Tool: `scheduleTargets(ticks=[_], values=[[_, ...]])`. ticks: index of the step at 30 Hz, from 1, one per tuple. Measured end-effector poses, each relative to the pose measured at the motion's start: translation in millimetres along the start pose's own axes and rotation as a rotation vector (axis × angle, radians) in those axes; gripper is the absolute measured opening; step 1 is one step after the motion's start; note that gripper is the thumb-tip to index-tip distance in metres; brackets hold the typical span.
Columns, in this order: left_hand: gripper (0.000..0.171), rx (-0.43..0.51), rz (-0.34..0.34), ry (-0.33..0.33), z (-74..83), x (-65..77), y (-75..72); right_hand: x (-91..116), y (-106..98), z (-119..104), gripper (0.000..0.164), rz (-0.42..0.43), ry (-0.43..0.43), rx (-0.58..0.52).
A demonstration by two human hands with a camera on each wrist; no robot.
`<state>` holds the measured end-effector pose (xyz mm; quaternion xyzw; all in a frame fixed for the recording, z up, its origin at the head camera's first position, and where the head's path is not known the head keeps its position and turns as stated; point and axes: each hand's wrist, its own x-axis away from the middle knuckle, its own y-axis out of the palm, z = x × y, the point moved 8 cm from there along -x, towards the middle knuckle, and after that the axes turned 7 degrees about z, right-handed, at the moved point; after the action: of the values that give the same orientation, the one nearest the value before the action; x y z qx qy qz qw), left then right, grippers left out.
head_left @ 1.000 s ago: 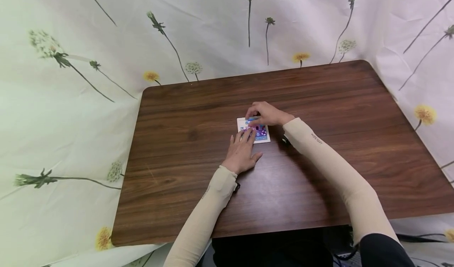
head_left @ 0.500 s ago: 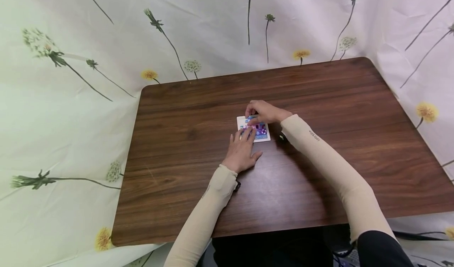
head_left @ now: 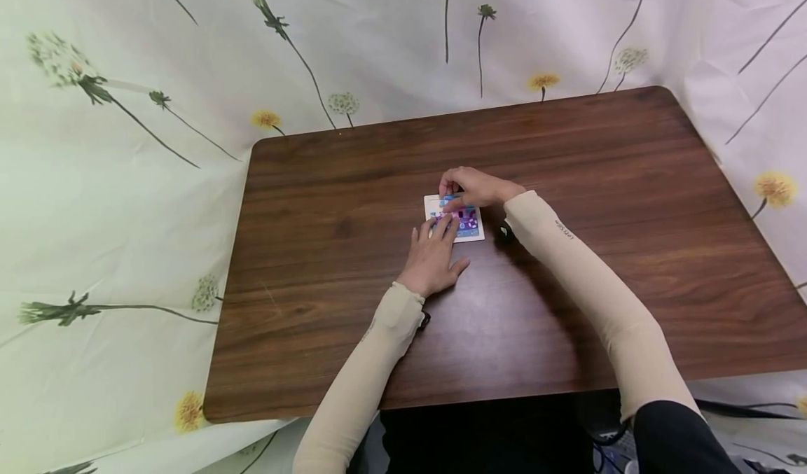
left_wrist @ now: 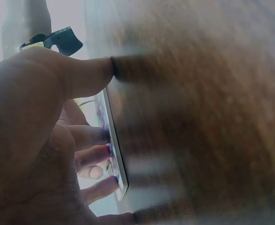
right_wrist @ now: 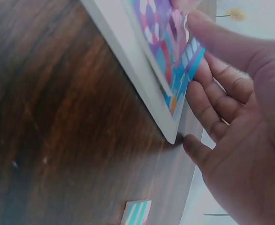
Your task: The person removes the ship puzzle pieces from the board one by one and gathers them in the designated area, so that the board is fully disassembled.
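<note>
"What can you see from the head camera?"

"A brown tabletop [head_left: 315, 250], with a picture board [head_left: 467, 226] lying flat near the middle. The left hand [head_left: 431, 257] rests on its near left part with the fingers spread. The right hand [head_left: 476, 187] bends over the far edge."

"What gets in the way?"

"Both hands! They hide a lot of the picture. A black gadget [head_left: 506, 232] sits by the right wrist, at the end of the right sleeve [head_left: 586, 285]. A cloth [head_left: 145, 236] with flowers on it hangs around the tabletop, and some dark cables [head_left: 744, 409] are low on the right."

"And the left wrist camera?"

"That one is low down, so it shows the board's thin side. Some of the left fingers touch the top of the board. The left thumb is off it, touching the tabletop. The big left hand covers most of that side, and the rest is blurry."

"What about the right wrist camera?"

"It shows the board's white rim up close. The right thumb is over the picture, and the other right fingers are bent by the far edge. I can't tell if they pinch anything. Only this camera shows a small striped bit [right_wrist: 137, 213] on the tabletop, apart from the board."
</note>
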<state>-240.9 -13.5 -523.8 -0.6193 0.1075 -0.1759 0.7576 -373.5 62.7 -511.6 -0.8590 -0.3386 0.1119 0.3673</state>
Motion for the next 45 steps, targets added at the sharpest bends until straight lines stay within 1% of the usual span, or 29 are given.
scheduleTargets(ticks=[2, 5, 8, 11, 15, 25, 28, 33, 36, 41, 45], values=[[0.089, 0.002, 0.001, 0.000, 0.5, -0.3, -1.0, -0.7, -1.1, -1.3, 0.025, -0.010, 0.001, 0.000], [0.088, 0.004, 0.003, 0.000, 1.1, -0.4, -1.9, -1.8, -2.7, -3.2, 0.026, -0.004, 0.009, 0.002], [0.088, 0.000, 0.007, 0.000, 1.1, -0.3, -2.6, -2.9, -3.4, -4.6, 0.024, 0.019, 0.009, 0.017], [0.088, -0.008, 0.009, -0.001, 0.9, -0.2, -2.6, -3.2, -3.9, -6.2, 0.023, 0.047, -0.014, 0.038], [0.088, -0.002, 0.003, -0.001, 1.4, 0.3, -1.3, -2.2, -6.3, -2.9, 0.020, 0.080, -0.041, 0.055], [0.087, 0.007, -0.018, -0.014, -0.2, -0.8, -0.5, 8.2, -26.8, 5.3, 0.020, 0.127, -0.046, -0.062], [0.087, 0.010, -0.018, -0.007, 0.0, -1.0, 0.0, 12.3, -27.9, 5.1, 0.022, 0.121, -0.052, -0.072], [0.087, 0.008, -0.015, -0.012, -0.7, -1.3, -2.9, 13.0, -26.9, -5.0, 0.027, 0.107, -0.108, -0.028], [0.087, 0.005, -0.010, -0.013, -1.2, -1.2, -5.0, 11.1, -25.0, -9.6, 0.027, 0.079, -0.125, -0.002], [0.088, 0.019, -0.016, -0.013, -0.5, 0.8, -4.0, 11.5, -20.8, -6.9, 0.028, 0.012, -0.092, 0.000], [0.087, 0.015, -0.021, -0.011, 1.1, 2.5, -2.0, 14.2, -19.4, -4.8, 0.030, -0.026, -0.092, -0.022]])
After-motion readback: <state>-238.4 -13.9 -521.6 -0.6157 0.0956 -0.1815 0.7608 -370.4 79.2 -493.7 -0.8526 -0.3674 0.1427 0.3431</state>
